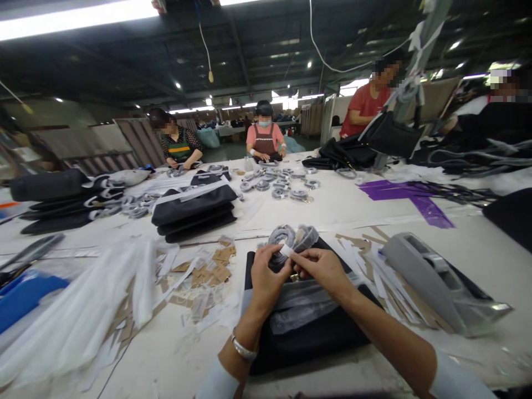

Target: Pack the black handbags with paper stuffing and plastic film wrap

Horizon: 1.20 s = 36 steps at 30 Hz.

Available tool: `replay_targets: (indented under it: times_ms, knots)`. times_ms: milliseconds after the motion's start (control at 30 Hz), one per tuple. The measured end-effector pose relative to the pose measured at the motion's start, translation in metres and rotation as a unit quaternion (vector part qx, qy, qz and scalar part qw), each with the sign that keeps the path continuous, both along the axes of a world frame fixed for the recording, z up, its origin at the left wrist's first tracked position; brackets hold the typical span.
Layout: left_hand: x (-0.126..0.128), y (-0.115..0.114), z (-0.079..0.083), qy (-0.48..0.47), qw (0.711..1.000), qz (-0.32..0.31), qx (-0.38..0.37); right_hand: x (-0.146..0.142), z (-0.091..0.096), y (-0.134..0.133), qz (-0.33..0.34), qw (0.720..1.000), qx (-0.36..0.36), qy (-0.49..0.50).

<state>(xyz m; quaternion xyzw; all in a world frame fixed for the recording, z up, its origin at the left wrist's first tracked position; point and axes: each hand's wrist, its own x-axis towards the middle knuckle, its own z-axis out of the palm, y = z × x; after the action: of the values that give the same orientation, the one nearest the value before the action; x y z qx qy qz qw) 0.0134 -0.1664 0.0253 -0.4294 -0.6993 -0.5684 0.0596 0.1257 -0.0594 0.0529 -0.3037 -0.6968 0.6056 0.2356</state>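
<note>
At white worktable point(338, 208) under dark workshop ceiling point(266, 66) and fluorescent tube point(78, 18) | pinching white strip point(286, 251) with left hand point(266, 274) and right hand point(323, 270) | with gray coiled strap point(282, 233) just beyond both, at far edge of black bag point(307, 346)

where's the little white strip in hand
In the head view, just below centre: the white strip is pinched by the left hand and right hand, near the gray coils, above the black bag.

Our left hand point(266, 277) partly hides the coiled grey fabric strap point(281, 234) at far edge of flat black bag point(311, 343).
</note>
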Motion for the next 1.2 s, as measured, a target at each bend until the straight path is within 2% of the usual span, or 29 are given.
replay_targets:
  times_ms: [100,300,367,433,500,567,633,700,833,933,1000,1067,1133,1200]
  knots:
    - [0.000,-0.001,-0.001,0.000,1.000,-0.003,-0.004,0.003,0.000,-0.001,0.008,1.000,0.007,-0.020]
    - [0.001,0.002,0.000,0.008,1.000,0.001,-0.007,0.011,0.003,-0.003,0.023,0.987,0.154,-0.036]
    - [0.001,0.002,0.001,0.009,1.000,0.005,-0.004,0.011,0.001,-0.004,0.021,0.986,0.166,-0.026]
    - [0.002,0.002,0.002,0.007,1.000,0.005,-0.004,0.009,-0.003,-0.004,0.015,0.994,0.111,-0.007]
    - [0.003,0.002,0.003,0.004,1.000,-0.001,-0.010,0.007,-0.007,-0.003,0.013,1.000,-0.007,0.022]
    - [0.003,0.001,0.005,0.002,1.000,-0.012,-0.021,0.007,-0.011,-0.002,0.024,0.992,-0.115,0.048]
    - [0.002,0.000,0.008,-0.002,0.999,-0.024,-0.035,0.008,-0.012,0.001,0.037,0.987,-0.148,0.055]
    - [0.001,-0.001,0.012,-0.020,0.998,-0.036,-0.055,0.010,-0.014,0.005,0.039,0.991,-0.119,0.050]
    - [0.000,0.000,0.020,-0.066,0.990,-0.088,-0.092,0.007,-0.017,0.016,0.007,1.000,0.011,0.008]
    - [0.002,0.002,0.022,-0.083,0.984,-0.120,-0.101,0.000,-0.018,0.024,-0.016,0.997,0.079,-0.020]
    - [0.001,0.004,0.024,-0.092,0.983,-0.118,-0.107,-0.003,-0.016,0.029,0.007,0.993,0.110,-0.037]
    - [-0.004,0.005,0.030,-0.102,0.981,-0.121,-0.115,-0.001,-0.011,0.034,0.064,0.987,0.137,-0.055]
    - [-0.016,0.008,0.042,-0.123,0.975,-0.137,-0.124,0.005,-0.004,0.038,0.113,0.977,0.169,-0.065]
    - [-0.036,0.016,0.055,-0.165,0.963,-0.161,-0.136,0.015,0.004,0.041,0.126,0.967,0.208,-0.072]
